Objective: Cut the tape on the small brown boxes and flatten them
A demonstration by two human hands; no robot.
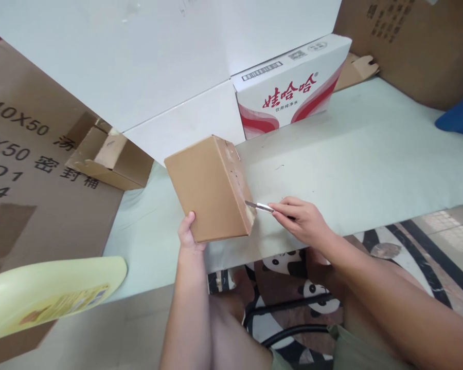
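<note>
A brown cardboard box [202,190] is tilted up off the table, its right side taped and scuffed. My left hand [187,231] grips the box at its lower left corner, thumb on the front face; the other fingers are hidden behind or under it. In my right hand [301,218] is a utility knife [259,206], pinched between thumb and fingers. Its blade points left and meets or nearly meets the taped side of the box; I cannot tell if it touches.
Behind the box on the pale green table [389,154] stands a white-and-red carton [293,95]. A small open cardboard box [129,164] sits at the left, by a large printed carton [42,195]. A pale yellow-green container [61,288] is at front left, something blue [461,117] at far right.
</note>
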